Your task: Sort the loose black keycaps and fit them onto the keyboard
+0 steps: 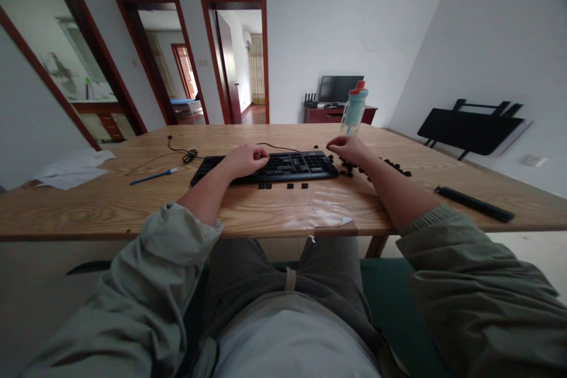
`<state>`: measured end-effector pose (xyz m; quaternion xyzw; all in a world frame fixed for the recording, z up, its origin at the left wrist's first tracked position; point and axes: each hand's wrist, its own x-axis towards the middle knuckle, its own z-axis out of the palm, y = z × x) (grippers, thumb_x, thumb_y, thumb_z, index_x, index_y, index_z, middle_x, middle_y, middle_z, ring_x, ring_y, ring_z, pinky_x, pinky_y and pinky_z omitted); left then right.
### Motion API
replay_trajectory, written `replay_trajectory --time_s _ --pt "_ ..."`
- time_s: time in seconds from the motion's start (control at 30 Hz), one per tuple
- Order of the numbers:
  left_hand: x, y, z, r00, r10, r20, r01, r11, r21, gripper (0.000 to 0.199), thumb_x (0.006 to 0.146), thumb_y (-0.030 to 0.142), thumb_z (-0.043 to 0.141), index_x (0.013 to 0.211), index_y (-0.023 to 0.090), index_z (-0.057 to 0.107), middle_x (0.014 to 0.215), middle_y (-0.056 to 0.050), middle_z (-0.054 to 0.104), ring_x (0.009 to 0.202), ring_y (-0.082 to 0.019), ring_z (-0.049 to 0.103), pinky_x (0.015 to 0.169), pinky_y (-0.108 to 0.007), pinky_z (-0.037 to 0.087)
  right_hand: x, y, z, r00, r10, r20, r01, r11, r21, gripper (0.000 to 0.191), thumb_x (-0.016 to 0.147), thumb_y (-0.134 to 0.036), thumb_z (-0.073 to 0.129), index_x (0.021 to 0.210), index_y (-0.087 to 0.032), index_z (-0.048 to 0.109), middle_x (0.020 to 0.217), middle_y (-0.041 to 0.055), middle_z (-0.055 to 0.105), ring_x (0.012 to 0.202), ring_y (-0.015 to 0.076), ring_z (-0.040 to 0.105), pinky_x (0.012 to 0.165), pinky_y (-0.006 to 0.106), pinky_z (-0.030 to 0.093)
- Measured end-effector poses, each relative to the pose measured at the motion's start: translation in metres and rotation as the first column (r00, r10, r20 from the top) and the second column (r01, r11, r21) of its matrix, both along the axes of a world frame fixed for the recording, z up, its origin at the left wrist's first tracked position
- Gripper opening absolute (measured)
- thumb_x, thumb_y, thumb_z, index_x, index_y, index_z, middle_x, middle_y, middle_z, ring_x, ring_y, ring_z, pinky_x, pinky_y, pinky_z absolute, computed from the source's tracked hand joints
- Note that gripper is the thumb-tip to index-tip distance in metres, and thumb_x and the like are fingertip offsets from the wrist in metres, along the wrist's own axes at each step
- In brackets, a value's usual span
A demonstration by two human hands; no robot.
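Bare table (110,201) flanks the keyboard (266,168); left hand (246,160) curled on it, right hand (346,147) pinching loose keycaps (390,164).

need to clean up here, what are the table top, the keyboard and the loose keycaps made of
Table top: looks like light wood or wood veneer, with visible grain and a slight sheen.
Keyboard: seemingly matte black plastic.
Loose keycaps: small black pieces, probably the same plastic; too small to confirm.
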<state>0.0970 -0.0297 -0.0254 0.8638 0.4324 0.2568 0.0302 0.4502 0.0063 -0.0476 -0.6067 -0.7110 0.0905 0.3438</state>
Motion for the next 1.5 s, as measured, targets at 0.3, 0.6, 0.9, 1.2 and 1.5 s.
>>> replay_trajectory --time_s 0.3,0.6,0.9,1.2,1.5 --pt "0.07 -0.021 0.002 0.977 -0.205 0.056 0.195 0.969 0.151 0.036 0.081 0.033 0.066 0.115 0.023 0.07 0.07 0.002 0.06 0.064 -0.013 0.054 0.06 -0.025 0.035 -0.044 -0.033 0.006 0.74 0.448 -0.502 -0.574 0.81 -0.121 0.032 0.076 -0.041 0.071 0.096 -0.016 0.072 0.058 -0.0034 0.05 0.054 0.0097 0.042 0.048 0.023 0.03" --pt "0.078 -0.018 -0.006 0.965 -0.262 -0.008 0.258 0.946 0.198 0.026 0.086 0.031 0.063 0.108 0.021 0.074 0.083 -0.003 0.068 0.077 -0.017 0.06 0.073 -0.029 0.043 -0.053 -0.044 0.009 0.744 0.464 -0.48 -0.603 0.776 -0.184 0.03 0.071 -0.043 0.072 0.087 -0.018 0.068 0.055 -0.0053 0.046 0.051 0.0092 0.038 0.047 0.023 0.026" --pt "0.07 -0.024 0.001 0.948 -0.314 -0.044 0.317 0.94 0.124 0.022 0.084 0.03 0.065 0.099 0.019 0.076 0.086 -0.003 0.07 0.076 -0.015 0.061 0.072 -0.027 0.044 -0.059 -0.048 0.009 0.726 0.504 -0.468 -0.637 0.75 -0.18 0.038 0.069 -0.043 0.078 0.095 -0.017 0.069 0.071 -0.0023 0.061 0.056 0.0083 0.046 0.052 0.023 0.033" --pt "0.058 -0.022 0.007 0.946 -0.318 -0.056 0.318 0.948 -0.02 0.02 0.082 0.029 0.062 0.089 0.018 0.078 0.079 -0.003 0.073 0.069 -0.015 0.061 0.066 -0.027 0.043 -0.067 -0.053 0.009 0.779 0.494 -0.387 -0.602 0.761 -0.24 0.036 0.07 -0.04 0.076 0.098 -0.018 0.068 0.076 0.0002 0.068 0.059 0.0097 0.051 0.052 0.023 0.033" --pt "0.021 -0.026 0.004 0.948 -0.264 -0.177 0.226 0.951 -0.208 0.023 0.08 0.033 0.062 0.089 0.02 0.077 0.081 -0.002 0.074 0.07 -0.015 0.062 0.065 -0.025 0.043 -0.048 -0.043 0.005 0.883 0.399 -0.247 -0.443 0.883 -0.158 0.029 0.076 -0.04 0.067 0.094 -0.018 0.072 0.08 0.0028 0.069 0.062 0.0122 0.052 0.054 0.025 0.038"
